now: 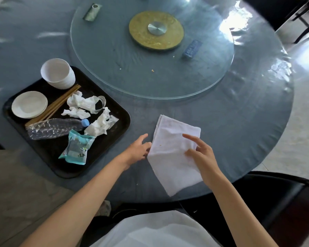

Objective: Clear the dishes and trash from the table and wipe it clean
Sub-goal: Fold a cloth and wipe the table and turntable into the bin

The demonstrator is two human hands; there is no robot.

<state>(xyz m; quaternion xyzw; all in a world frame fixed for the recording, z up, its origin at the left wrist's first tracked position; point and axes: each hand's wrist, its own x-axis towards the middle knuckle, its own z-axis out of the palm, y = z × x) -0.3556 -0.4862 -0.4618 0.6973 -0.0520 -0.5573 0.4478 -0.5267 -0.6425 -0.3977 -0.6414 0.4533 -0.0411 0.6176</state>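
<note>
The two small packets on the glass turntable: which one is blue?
The blue packet, at the turntable's right side; the other packet, at far left, is greenish-grey.
</note>
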